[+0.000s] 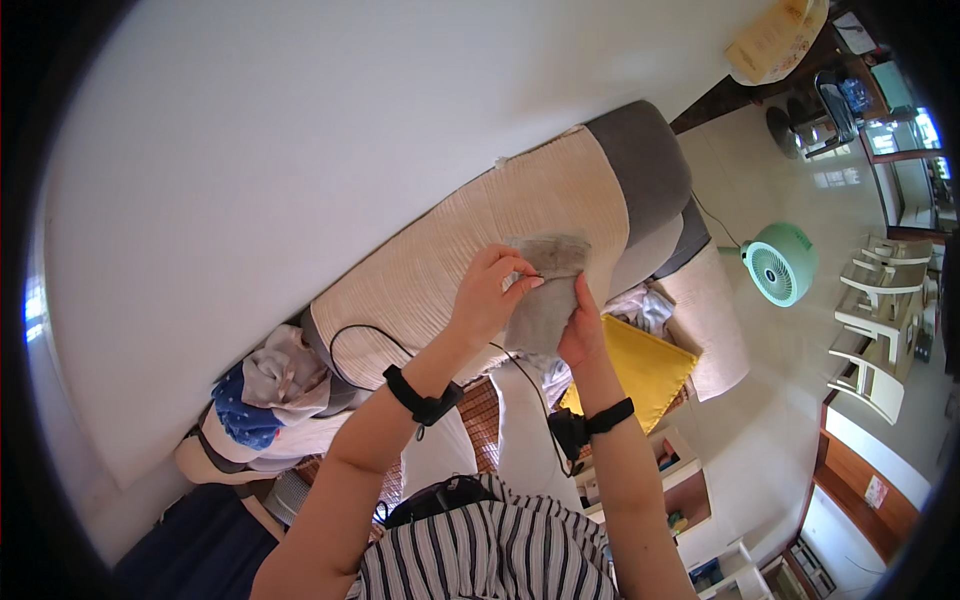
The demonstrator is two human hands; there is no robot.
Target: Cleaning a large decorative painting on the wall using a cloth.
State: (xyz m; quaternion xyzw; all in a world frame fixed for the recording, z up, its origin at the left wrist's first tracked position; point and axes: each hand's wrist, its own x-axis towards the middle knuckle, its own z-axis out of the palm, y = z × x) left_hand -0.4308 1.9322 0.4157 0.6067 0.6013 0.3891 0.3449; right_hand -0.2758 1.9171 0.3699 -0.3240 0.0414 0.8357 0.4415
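A thin grey cloth piece (536, 319), with a darker fuzzy upper part, is held up in front of the sofa back. My left hand (491, 289) pinches it near its middle between thumb and fingertips; a small dark thing shows at the fingertips, too small to tell. My right hand (583, 326) grips the right edge, its thumb pointing up along the cloth. Behind the cloth lies the beige ribbed cover (427, 255) of the sofa. Each wrist wears a black strap with a small device and a black cable.
A yellow cushion (637, 367) lies to the right by bunched cloths. On the left are a blue garment (244, 412) and a pale crumpled cloth (285, 371). A green fan (781, 264) stands on the floor at right, with white chairs (874, 375) beyond it.
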